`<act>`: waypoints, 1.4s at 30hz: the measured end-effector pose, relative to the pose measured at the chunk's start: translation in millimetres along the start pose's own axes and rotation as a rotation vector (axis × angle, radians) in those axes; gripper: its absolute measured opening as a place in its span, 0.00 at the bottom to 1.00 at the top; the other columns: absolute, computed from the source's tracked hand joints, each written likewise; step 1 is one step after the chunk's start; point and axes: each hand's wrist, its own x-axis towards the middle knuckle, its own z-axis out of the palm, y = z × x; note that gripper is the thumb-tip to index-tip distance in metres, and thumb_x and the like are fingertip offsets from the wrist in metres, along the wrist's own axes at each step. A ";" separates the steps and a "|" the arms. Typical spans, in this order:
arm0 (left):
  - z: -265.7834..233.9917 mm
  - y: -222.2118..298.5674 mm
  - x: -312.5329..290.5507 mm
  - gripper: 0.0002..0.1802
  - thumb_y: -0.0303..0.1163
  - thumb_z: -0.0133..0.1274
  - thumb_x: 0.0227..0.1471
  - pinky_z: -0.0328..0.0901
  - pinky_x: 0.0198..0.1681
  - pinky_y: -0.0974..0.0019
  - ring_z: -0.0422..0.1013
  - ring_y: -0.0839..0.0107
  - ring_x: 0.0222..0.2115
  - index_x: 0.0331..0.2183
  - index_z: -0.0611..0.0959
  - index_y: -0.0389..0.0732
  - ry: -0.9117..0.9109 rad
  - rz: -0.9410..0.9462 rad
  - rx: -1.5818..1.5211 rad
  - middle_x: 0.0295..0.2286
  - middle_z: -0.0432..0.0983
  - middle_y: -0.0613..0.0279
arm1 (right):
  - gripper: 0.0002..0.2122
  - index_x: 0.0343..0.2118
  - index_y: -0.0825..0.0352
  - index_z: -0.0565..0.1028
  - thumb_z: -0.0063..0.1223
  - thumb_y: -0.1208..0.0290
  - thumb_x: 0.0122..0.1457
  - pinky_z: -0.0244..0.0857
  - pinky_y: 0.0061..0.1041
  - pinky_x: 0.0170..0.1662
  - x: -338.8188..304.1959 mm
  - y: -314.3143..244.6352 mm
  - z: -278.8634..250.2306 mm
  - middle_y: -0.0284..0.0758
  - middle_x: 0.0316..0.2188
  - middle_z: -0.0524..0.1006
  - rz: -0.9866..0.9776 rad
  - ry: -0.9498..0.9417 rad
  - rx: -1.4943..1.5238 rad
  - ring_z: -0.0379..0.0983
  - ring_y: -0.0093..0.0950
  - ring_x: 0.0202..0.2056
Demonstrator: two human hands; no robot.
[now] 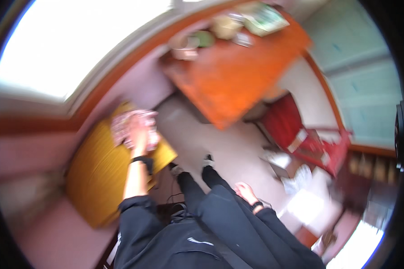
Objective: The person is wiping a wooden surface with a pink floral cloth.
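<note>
My left hand (138, 130) presses down on a pink and white patterned cloth (120, 127), its fingers blurred against the fabric. The cloth lies bunched at the far end of a yellow wood-grain tabletop (96, 179) on my left. A dark band circles that wrist. My right hand (245, 192) hangs beside my right leg over the floor, with fingers loosely bent and nothing visible in it. It also wears a dark wristband.
Ahead stands an orange-brown table (238, 76) with a green round item (204, 39), tubs and packages along its far edge. A red chair (285, 119) holding boxes is at right. White boxes (307, 204) stand near my right side. A bright window (76, 45) fills the upper left.
</note>
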 end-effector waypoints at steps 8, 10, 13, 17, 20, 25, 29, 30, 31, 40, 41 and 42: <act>10.3 -8.7 35.2 0.34 0.50 0.40 0.68 0.49 0.69 0.45 0.57 0.41 0.64 0.66 0.67 0.38 0.119 0.053 0.159 0.66 0.58 0.41 | 0.14 0.47 0.65 0.80 0.51 0.61 0.67 0.71 0.24 0.39 -37.4 50.3 12.3 0.31 0.34 0.82 -0.107 0.271 -0.071 0.76 0.21 0.33; 4.3 -0.5 30.4 0.30 0.44 0.44 0.66 0.51 0.68 0.46 0.58 0.41 0.63 0.62 0.71 0.36 0.162 0.167 0.011 0.63 0.62 0.39 | 0.14 0.46 0.65 0.80 0.51 0.61 0.67 0.71 0.24 0.39 -45.1 56.7 30.9 0.31 0.34 0.82 -0.066 0.285 0.001 0.76 0.21 0.34; -9.7 6.6 -20.0 0.20 0.35 0.50 0.63 0.58 0.62 0.46 0.65 0.39 0.56 0.50 0.81 0.32 0.183 0.256 -0.120 0.51 0.73 0.36 | 0.13 0.46 0.64 0.80 0.51 0.61 0.68 0.71 0.24 0.39 -66.7 58.1 50.9 0.31 0.34 0.82 -0.043 0.278 0.097 0.76 0.21 0.34; -12.9 17.3 -68.9 0.10 0.30 0.52 0.60 0.63 0.46 0.46 0.69 0.41 0.38 0.36 0.79 0.30 0.115 0.208 -0.133 0.35 0.74 0.41 | 0.13 0.46 0.66 0.79 0.50 0.63 0.69 0.72 0.25 0.41 -82.4 54.5 61.1 0.32 0.35 0.81 -0.143 0.283 0.303 0.76 0.22 0.34; -26.9 -22.2 -50.3 0.10 0.29 0.52 0.61 0.67 0.42 0.53 0.73 0.55 0.36 0.39 0.80 0.32 -0.107 0.104 -0.361 0.34 0.77 0.50 | 0.13 0.47 0.66 0.78 0.51 0.63 0.69 0.73 0.25 0.40 -83.9 59.7 67.3 0.32 0.35 0.81 -0.119 0.311 0.362 0.77 0.22 0.34; -146.4 51.2 -35.7 0.12 0.31 0.48 0.60 0.72 0.38 0.69 0.77 0.74 0.36 0.43 0.82 0.41 -0.538 -0.241 -0.966 0.36 0.80 0.65 | 0.12 0.47 0.64 0.77 0.54 0.61 0.68 0.69 0.20 0.29 -76.0 95.1 27.2 0.31 0.32 0.81 -0.189 0.232 0.632 0.74 0.19 0.27; -253.4 95.2 -35.6 0.16 0.38 0.48 0.60 0.65 0.52 0.62 0.74 0.69 0.48 0.45 0.81 0.40 -0.561 0.047 -1.259 0.45 0.81 0.61 | 0.21 0.55 0.59 0.73 0.56 0.52 0.66 0.69 0.20 0.26 -53.5 128.8 -19.6 0.32 0.38 0.81 -0.132 0.368 0.575 0.77 0.21 0.29; -271.6 103.0 -38.6 0.16 0.37 0.48 0.60 0.64 0.53 0.60 0.73 0.69 0.50 0.46 0.80 0.41 -0.563 0.024 -1.390 0.48 0.79 0.60 | 0.21 0.56 0.58 0.73 0.56 0.52 0.66 0.69 0.20 0.26 -46.6 135.6 -33.4 0.32 0.38 0.81 -0.142 0.336 0.606 0.76 0.21 0.28; -293.2 106.2 -45.6 0.17 0.37 0.47 0.60 0.63 0.54 0.59 0.72 0.69 0.51 0.48 0.79 0.42 -0.572 0.014 -1.524 0.50 0.78 0.58 | 0.21 0.56 0.58 0.72 0.56 0.51 0.66 0.68 0.20 0.25 -32.7 136.8 -42.9 0.31 0.37 0.81 -0.149 0.313 0.641 0.76 0.20 0.28; -407.4 164.8 -108.4 0.18 0.33 0.46 0.66 0.67 0.58 0.49 0.72 0.55 0.55 0.54 0.76 0.37 -0.538 0.277 -1.755 0.55 0.74 0.50 | 0.16 0.52 0.59 0.76 0.54 0.55 0.68 0.67 0.17 0.27 -16.1 23.0 -43.9 0.29 0.37 0.80 -0.331 0.267 0.518 0.75 0.17 0.28; -407.8 163.4 -105.5 0.18 0.33 0.46 0.66 0.67 0.58 0.49 0.72 0.55 0.55 0.54 0.76 0.37 -0.555 0.284 -1.753 0.55 0.74 0.50 | 0.16 0.52 0.59 0.76 0.54 0.55 0.68 0.67 0.17 0.27 -26.7 6.3 -39.6 0.29 0.37 0.80 -0.329 0.277 0.530 0.75 0.17 0.28; -406.4 160.4 -101.4 0.16 0.31 0.47 0.66 0.67 0.57 0.54 0.73 0.61 0.53 0.52 0.78 0.37 -0.472 0.220 -1.558 0.53 0.76 0.53 | 0.17 0.52 0.59 0.76 0.54 0.55 0.68 0.67 0.16 0.28 -40.2 -10.5 -35.6 0.29 0.37 0.80 -0.376 0.256 0.502 0.75 0.17 0.29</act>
